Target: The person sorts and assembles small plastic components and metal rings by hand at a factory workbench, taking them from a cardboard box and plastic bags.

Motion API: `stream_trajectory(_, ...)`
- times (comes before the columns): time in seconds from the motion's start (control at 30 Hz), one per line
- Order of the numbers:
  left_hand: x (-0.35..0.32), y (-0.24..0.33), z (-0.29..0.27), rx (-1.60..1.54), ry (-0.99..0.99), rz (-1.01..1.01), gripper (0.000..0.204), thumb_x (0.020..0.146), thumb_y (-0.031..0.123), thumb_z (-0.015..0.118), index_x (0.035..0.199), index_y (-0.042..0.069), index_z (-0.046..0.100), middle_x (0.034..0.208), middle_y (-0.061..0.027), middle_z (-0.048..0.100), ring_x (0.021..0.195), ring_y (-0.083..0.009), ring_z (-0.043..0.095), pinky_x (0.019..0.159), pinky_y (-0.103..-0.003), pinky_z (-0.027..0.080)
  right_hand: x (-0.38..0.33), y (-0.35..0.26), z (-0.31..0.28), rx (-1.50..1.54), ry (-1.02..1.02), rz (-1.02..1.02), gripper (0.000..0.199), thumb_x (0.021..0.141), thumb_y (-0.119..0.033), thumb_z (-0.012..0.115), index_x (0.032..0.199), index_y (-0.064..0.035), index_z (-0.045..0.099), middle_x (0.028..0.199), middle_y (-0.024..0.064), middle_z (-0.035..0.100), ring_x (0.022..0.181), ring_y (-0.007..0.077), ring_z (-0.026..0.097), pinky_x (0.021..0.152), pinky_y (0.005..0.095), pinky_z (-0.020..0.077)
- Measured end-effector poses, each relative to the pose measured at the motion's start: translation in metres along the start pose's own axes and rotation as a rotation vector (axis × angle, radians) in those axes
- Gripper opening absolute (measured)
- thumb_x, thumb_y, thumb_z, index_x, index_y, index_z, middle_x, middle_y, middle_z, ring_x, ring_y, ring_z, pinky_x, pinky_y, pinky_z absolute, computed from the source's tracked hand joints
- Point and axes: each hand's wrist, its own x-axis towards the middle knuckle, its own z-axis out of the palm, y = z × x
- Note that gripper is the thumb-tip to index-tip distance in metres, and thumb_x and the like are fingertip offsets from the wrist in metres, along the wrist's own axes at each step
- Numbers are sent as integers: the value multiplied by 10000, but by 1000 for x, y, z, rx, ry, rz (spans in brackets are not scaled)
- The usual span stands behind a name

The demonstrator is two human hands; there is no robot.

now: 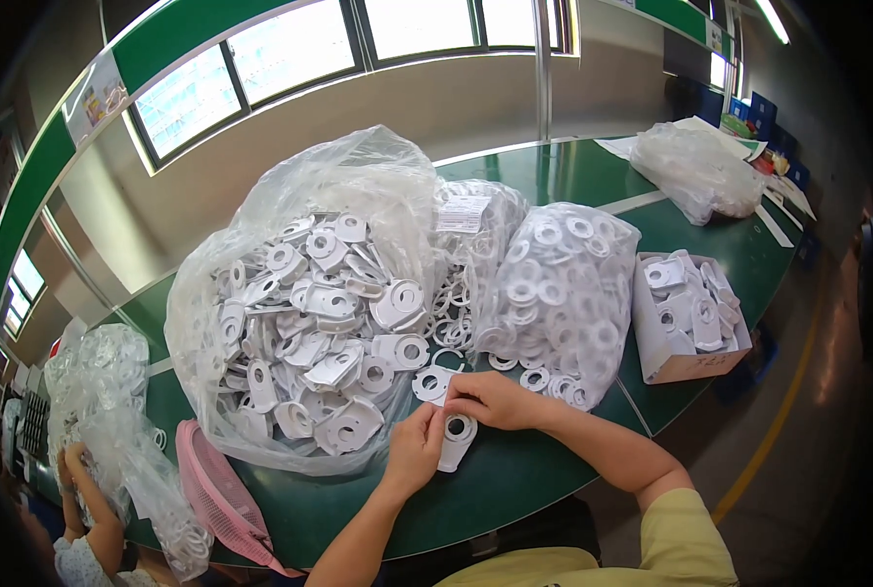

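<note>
My left hand point(415, 452) and my right hand point(495, 399) meet low over the green table point(514, 470), fingers closed together. Between them is a white plastic plate with a round hole point(453, 454), its narrow end pointing toward me. My left fingers grip its edge. The right fingertips pinch at its upper end, where the exact contact is hidden. Just beyond my hands lies a similar white holed plate point(430, 383). A large open clear bag point(201, 391) heaped with such white plates stands to the left of my hands.
A clear bag of white rings point(559, 289) stands beyond my right hand, next to another labelled bag point(480, 210). Rightward is a box point(691, 368) of white plates. A crumpled clear bag point(695, 171) lies far right. A pink mesh pouch point(223, 494) is left; another person's hands point(72, 465) work farther left.
</note>
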Motion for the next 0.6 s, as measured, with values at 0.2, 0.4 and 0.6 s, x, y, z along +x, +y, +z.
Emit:
stream_trajectory(0.2,1,-8,2,-77,-15,42,197,927,174,466,851,-1,515,636,-124,532,571,-116,489,497,-308,358,1,11,7,154,167,-24,188,883,-181,555,928,-1,586,731,75,585,680,160,557,623,287,436)
stream_trajectory(0.4,2,11,5,-645,63,-133,180,968,170,392,1007,12,469,974,-59,546,805,-127,559,661,-270,503,3,2,9,495,305,185,227,908,-183,544,988,14,624,805,16,623,739,48,530,663,212,437)
stream_trajectory(0.6,3,6,-3,-737,-18,-207,185,960,172,413,968,18,515,880,-38,560,764,-107,554,676,-267,489,1,-2,6,357,163,87,204,879,-160,580,965,10,653,827,41,645,745,66,557,681,222,447)
